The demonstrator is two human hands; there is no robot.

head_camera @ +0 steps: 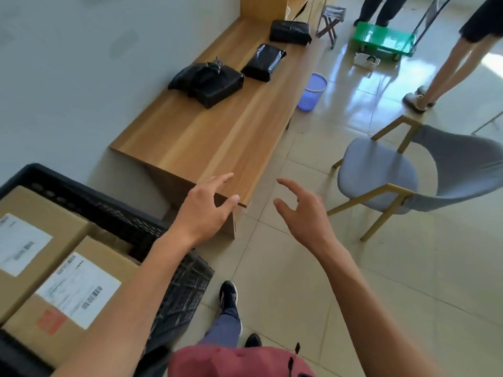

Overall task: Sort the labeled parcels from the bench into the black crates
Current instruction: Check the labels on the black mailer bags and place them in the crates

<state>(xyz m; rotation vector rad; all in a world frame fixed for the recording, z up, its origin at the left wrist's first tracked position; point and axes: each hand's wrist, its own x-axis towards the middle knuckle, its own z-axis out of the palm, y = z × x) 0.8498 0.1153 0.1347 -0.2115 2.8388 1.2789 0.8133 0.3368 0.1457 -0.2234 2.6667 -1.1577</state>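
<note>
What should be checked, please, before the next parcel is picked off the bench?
1. Left hand free: ok, open, holding nothing.
2. Right hand free: ok, open.
3. Parcels left on bench: ok, three black-wrapped; nearest parcel lies beyond both hands.
4. Labels on them: cannot tell, none visible.
5. Room in black crate: cannot tell; two cardboard boxes fill the visible part.
6. Path along bench: ok, grey chair stands aside.
</note>
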